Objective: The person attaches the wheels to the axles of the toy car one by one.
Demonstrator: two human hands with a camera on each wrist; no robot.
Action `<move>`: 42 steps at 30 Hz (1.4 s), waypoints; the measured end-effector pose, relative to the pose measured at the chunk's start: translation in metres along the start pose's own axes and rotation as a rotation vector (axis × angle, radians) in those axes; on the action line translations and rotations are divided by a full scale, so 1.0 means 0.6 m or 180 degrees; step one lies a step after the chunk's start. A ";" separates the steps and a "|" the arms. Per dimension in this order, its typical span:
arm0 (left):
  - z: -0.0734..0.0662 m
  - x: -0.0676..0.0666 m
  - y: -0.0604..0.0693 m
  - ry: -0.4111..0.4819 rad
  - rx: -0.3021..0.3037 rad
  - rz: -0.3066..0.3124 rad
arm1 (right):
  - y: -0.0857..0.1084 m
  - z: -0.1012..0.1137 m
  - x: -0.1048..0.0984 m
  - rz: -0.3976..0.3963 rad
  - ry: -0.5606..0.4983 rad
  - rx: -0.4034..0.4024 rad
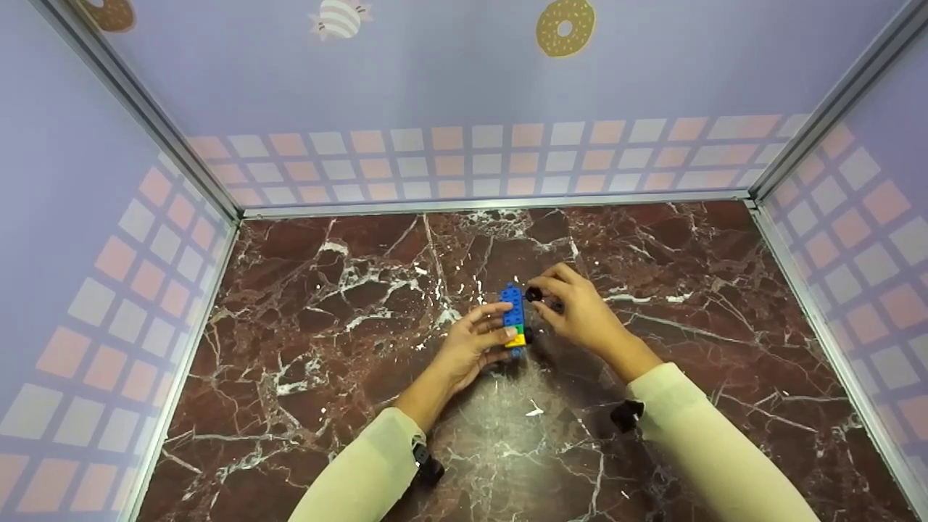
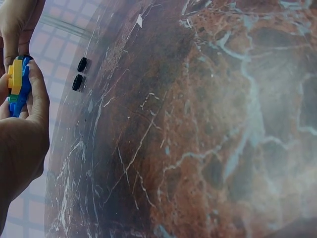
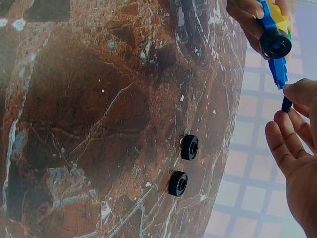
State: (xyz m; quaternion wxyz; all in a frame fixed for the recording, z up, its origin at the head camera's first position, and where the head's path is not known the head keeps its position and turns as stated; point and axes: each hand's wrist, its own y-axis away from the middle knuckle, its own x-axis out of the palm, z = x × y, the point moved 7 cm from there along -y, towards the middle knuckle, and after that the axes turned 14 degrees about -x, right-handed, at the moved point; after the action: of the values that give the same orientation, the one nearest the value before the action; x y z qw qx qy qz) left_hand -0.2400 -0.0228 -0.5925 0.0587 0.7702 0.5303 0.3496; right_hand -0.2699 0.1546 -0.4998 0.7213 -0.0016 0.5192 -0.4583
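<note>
My left hand (image 1: 467, 348) grips a toy vehicle of building bricks (image 1: 512, 308) between thumb and fingers. Its long base is blue, with green and yellow bricks at the end nearer me. One black wheel (image 3: 275, 45) sits on the vehicle's side at that end. Thumb and fingers of my right hand (image 1: 586, 312) pinch a second black wheel (image 1: 534, 293) beside the far end of the blue base. In the right wrist view this pinched wheel appears edge-on, close to the base; whether they touch I cannot tell.
Two loose black wheels stand on the marbled tabletop (image 1: 348, 406), a nearer wheel (image 3: 179, 184) and a farther wheel (image 3: 189, 147) in the right wrist view. Patterned panels enclose the table at the back (image 1: 449, 87) and both sides. Each wrist bears a small black device.
</note>
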 end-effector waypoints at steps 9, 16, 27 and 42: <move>0.000 0.000 0.001 -0.0015 -0.0005 0.0020 | 0.000 -0.001 0.004 -0.0040 -0.0101 -0.0040; 0.001 0.003 0.000 -0.0086 0.0012 0.0013 | -0.001 0.001 0.002 -0.0052 -0.0224 -0.0012; 0.000 0.005 0.002 -0.0089 -0.0009 0.0008 | 0.000 0.006 0.001 -0.0129 -0.0386 -0.0124; -0.003 0.007 0.003 -0.0155 0.0036 0.0066 | 0.000 0.008 -0.002 -0.0081 -0.0288 -0.0095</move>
State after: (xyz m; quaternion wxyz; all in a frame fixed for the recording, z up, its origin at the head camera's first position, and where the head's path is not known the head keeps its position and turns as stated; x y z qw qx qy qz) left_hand -0.2388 -0.0203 -0.5880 0.0637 0.7843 0.5226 0.3283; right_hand -0.2661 0.1530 -0.4967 0.7381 -0.0397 0.4927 -0.4591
